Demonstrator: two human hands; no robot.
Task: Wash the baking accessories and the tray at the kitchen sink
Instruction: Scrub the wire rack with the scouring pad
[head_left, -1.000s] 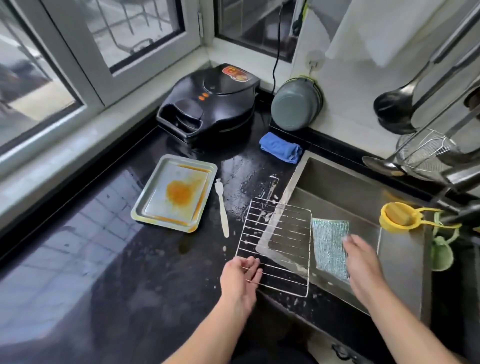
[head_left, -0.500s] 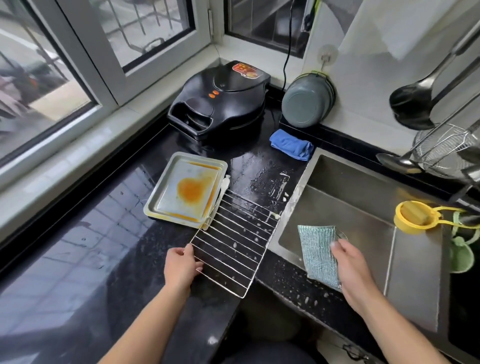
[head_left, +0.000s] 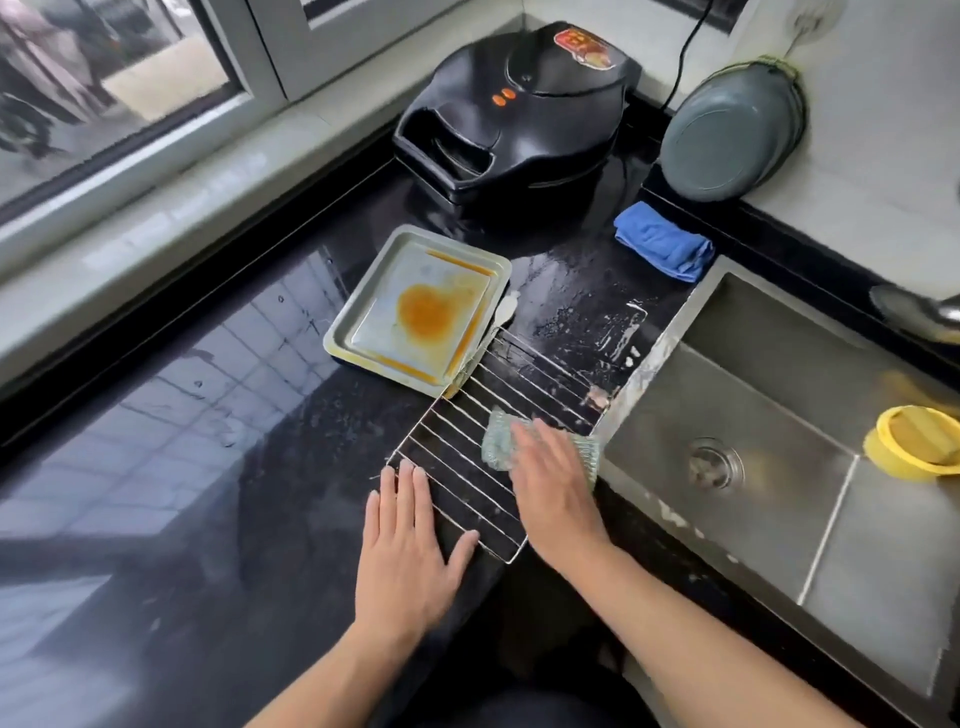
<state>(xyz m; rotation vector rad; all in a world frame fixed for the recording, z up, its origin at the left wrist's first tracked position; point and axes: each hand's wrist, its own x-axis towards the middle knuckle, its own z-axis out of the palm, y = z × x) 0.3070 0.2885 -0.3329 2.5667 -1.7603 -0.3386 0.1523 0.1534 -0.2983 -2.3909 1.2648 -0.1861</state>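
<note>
Black, shiny counter (head_left: 208, 467) runs beside a steel kitchen sink (head_left: 753, 467). On the wet counter lies a thin silver wire rack (head_left: 483, 441). Its long side runs from the near edge by the hands up and away to the right, toward the sink corner. The left hand (head_left: 410, 545) lies flat with straight fingers, pressing down the near corner. The right hand (head_left: 556, 488) presses a green-grey scrubbing cloth (head_left: 498, 441) onto the wires with flat fingers. The square metal tray (head_left: 415, 312), touching the rack's far corner, has an orange stain, so I think most washing is left.
</note>
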